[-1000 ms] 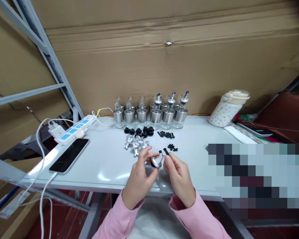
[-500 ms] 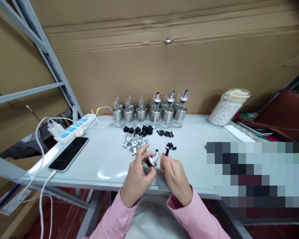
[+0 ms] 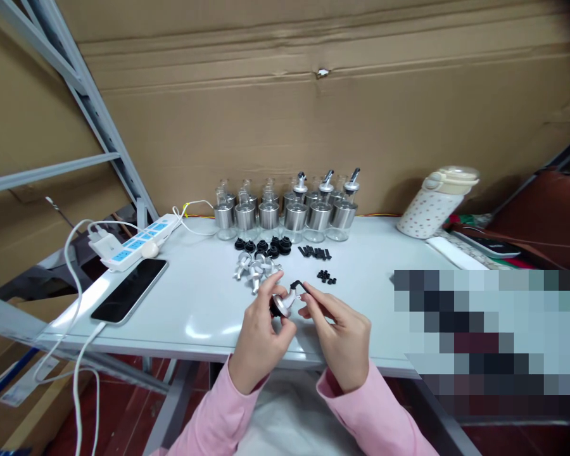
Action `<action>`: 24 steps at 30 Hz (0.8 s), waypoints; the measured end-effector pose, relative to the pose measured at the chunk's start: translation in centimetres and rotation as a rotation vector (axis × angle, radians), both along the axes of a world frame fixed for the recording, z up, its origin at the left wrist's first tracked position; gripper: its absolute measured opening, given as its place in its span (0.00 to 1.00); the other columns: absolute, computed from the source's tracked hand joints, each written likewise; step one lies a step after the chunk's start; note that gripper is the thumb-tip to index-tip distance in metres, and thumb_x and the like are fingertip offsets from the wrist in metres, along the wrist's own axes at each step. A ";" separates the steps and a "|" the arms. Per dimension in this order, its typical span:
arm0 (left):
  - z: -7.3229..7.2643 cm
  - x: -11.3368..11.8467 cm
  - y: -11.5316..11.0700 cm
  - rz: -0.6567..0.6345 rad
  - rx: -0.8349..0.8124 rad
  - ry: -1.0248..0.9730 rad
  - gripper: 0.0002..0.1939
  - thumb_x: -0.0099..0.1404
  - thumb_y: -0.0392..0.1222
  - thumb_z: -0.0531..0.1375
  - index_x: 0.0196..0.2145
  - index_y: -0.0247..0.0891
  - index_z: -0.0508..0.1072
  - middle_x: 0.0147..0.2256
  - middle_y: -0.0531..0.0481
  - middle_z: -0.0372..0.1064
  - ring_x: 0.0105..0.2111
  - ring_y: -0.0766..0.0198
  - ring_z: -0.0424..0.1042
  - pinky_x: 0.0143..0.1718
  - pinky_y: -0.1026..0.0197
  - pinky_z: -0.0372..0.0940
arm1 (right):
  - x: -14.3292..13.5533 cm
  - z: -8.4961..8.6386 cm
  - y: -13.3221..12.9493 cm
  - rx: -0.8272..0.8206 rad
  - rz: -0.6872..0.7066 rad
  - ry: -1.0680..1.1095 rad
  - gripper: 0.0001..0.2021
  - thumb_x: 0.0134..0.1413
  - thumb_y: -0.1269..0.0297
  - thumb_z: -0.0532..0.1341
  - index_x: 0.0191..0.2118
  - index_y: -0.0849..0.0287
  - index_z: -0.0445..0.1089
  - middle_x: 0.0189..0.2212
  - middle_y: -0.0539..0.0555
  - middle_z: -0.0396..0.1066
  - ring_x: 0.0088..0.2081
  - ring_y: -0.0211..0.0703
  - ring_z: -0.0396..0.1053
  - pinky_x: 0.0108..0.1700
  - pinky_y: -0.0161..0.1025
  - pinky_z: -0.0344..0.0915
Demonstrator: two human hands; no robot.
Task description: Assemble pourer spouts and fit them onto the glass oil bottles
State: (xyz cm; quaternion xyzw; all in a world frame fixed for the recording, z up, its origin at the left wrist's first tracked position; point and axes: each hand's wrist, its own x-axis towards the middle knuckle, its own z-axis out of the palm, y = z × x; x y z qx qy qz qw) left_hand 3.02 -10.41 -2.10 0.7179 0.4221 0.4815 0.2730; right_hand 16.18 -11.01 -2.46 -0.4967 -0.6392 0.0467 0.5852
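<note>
My left hand (image 3: 266, 323) is closed around a bottle pourer (image 3: 284, 305) with a silver spout and a black stopper base. My right hand (image 3: 342, 329) pinches a small black flip cap (image 3: 300, 285) against the tip of that spout. Beyond the hands lie several silver pourer spouts (image 3: 255, 269), a group of black stoppers (image 3: 263, 247), thin black flip caps (image 3: 315, 253) and small black plugs (image 3: 325, 277). Glass bottles with metal sleeves (image 3: 269, 216) stand behind them in rows; three of them carry pourers.
To the left are a black-screened phone (image 3: 130, 291) and a white power strip (image 3: 142, 240) with cables. A dotted tumbler (image 3: 432, 202) stands at the back right, near a white device (image 3: 487, 244). Cardboard (image 3: 289, 114) walls the back, and a blurred patch covers the right side.
My right hand has moved left and brought the black flip cap from beside the pourer onto its spout tip. My left hand has tilted the pourer and shifted it slightly left.
</note>
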 end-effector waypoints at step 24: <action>0.6 0.1 0.0 0.002 0.052 0.148 0.31 0.51 0.28 0.50 0.54 0.41 0.59 0.44 0.46 0.64 0.42 0.60 0.65 0.45 0.57 0.61 | -0.5 0.7 -0.3 0.070 0.042 -0.079 0.08 0.53 0.71 0.57 0.37 0.61 0.72 0.23 0.52 0.72 0.23 0.36 0.70 0.28 0.33 0.68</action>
